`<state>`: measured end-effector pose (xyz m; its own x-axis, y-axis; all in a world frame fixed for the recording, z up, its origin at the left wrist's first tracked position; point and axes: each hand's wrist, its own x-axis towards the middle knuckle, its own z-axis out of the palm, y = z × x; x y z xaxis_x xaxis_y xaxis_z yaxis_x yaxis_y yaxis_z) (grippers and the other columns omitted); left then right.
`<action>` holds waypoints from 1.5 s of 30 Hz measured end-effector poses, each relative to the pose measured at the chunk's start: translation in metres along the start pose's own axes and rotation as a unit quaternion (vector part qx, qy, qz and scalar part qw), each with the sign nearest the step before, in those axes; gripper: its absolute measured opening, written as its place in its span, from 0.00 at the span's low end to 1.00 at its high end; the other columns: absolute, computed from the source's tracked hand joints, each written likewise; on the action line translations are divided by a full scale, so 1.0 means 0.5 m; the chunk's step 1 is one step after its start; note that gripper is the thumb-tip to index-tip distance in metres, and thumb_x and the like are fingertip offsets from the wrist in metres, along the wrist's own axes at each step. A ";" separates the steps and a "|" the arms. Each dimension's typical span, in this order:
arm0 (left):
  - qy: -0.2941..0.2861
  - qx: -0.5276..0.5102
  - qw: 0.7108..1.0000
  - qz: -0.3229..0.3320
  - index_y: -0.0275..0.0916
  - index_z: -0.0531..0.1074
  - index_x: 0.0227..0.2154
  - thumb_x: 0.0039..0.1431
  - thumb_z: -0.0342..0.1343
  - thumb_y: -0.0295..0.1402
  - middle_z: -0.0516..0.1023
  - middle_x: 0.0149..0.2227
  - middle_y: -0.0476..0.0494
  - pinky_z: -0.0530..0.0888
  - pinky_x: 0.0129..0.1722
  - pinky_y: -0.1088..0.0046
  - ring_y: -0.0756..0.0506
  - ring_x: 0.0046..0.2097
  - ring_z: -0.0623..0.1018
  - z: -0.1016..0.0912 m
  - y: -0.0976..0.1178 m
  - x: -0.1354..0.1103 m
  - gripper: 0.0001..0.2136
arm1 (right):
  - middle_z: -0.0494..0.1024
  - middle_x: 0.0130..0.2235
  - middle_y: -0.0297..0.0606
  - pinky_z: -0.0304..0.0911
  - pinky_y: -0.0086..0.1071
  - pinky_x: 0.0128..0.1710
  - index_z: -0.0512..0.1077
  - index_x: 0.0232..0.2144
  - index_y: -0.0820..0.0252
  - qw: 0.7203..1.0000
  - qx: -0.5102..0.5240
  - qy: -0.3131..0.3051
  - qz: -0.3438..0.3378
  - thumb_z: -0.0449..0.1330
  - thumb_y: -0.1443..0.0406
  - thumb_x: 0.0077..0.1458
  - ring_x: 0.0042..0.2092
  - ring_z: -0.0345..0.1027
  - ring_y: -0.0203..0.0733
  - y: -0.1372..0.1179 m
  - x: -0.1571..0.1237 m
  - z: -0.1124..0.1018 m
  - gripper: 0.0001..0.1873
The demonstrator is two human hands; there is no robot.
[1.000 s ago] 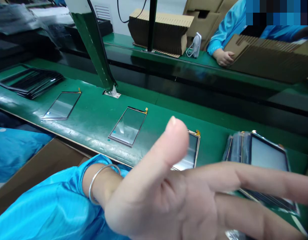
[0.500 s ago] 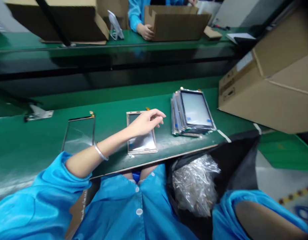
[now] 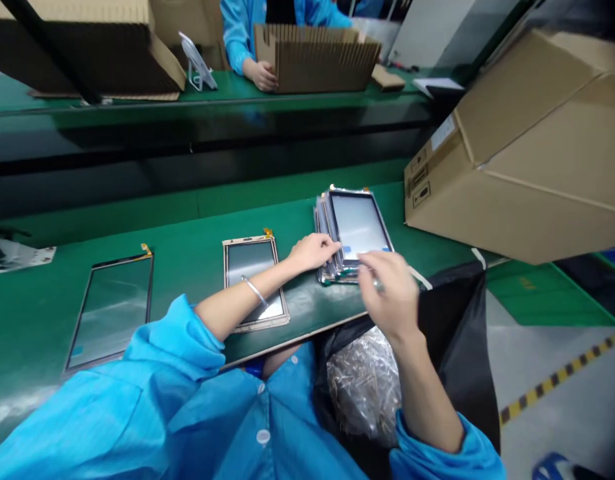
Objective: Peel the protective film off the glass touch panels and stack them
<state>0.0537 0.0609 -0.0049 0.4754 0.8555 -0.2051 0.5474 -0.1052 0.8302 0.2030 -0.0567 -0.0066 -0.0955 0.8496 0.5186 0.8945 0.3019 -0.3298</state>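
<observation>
Work has moved from the lone gold-framed panel to the stack of wrapped screen panels on the green surface: left hand slack-fingered against its side, right hand newly in, grip blurred beyond telling.

A factory assembly line: green conveyor belt, stacked screen panels, cardboard cartons.

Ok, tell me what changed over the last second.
The left hand moved right, off the framed panel, to the left edge of the stack. The right hand came up to its near edge; its grip is blurred. The stack, framed panel, glass panel and box stayed put.
</observation>
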 end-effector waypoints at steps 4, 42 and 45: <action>-0.023 -0.037 0.999 -0.027 0.34 0.72 0.30 0.62 0.52 0.40 0.75 0.27 0.49 0.73 0.30 0.72 0.51 0.27 0.74 0.008 -0.011 0.018 0.13 | 0.75 0.41 0.45 0.65 0.38 0.44 0.72 0.41 0.61 0.999 -0.003 -0.009 -0.052 0.53 0.64 0.61 0.45 0.66 0.45 0.016 0.023 0.030 0.10; -0.085 -0.092 0.988 -0.089 0.35 0.69 0.46 0.62 0.53 0.36 0.74 0.45 0.41 0.76 0.39 0.64 0.45 0.41 0.76 0.021 -0.031 0.035 0.13 | 0.76 0.40 0.47 0.60 0.32 0.30 0.71 0.38 0.64 0.904 -0.270 -0.317 0.096 0.48 0.65 0.62 0.40 0.74 0.48 -0.069 0.151 0.025 0.13; -0.065 -0.059 0.993 -0.080 0.35 0.69 0.47 0.62 0.54 0.37 0.73 0.46 0.41 0.75 0.40 0.62 0.44 0.42 0.76 0.024 -0.029 0.036 0.14 | 0.77 0.39 0.53 0.62 0.34 0.32 0.72 0.38 0.68 0.902 -0.285 -0.306 0.104 0.49 0.68 0.60 0.39 0.75 0.51 -0.083 0.153 0.039 0.13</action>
<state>0.0628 0.0717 -0.0268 0.4786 0.7826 -0.3981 0.5415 0.0939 0.8354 0.1503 0.0042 0.0313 0.0323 0.9946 -0.0986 0.9836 -0.0141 0.1797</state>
